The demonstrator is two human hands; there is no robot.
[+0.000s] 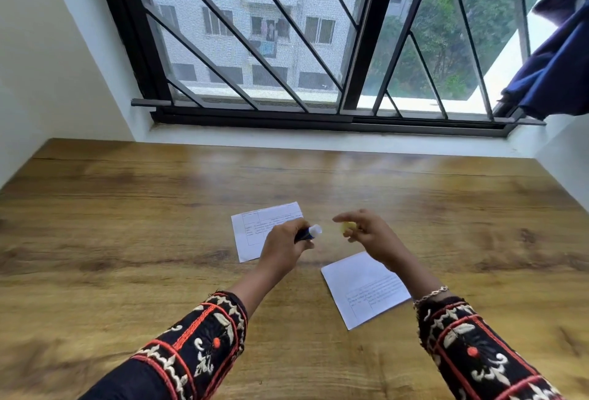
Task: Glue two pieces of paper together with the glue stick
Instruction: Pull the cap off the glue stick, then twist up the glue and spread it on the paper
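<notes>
— Fingers [288, 237] of your left hand [282, 248] are wrapping tight around the dark barrel of the glue stick [307, 233]; its white tip is sticking out toward your right hand [366, 232], uncapped.

— And what is my right hand doing?

— Its fingers are pinching a small yellow cap [348, 226], with the forefinger stretching out loosely toward the stick. Cap and stick are sitting close but apart.

— Where are you seeing the paper?

— Two pieces are lying flat on the wooden surface [127, 208], well apart. One printed sheet [248, 233] is lying partly under your left hand; the other sheet [363, 288] is lying nearer to you, under your right wrist, mostly blank with a few printed lines at one end.

— And the room?

— You are facing a barred window [271, 32] looking onto a building and trees, with blue cloth [554, 64] hanging at the right. Both forearms are reaching forward above the surface in embroidered sleeves [204, 342], and a bracelet [430, 295] is circling your right wrist.
</notes>
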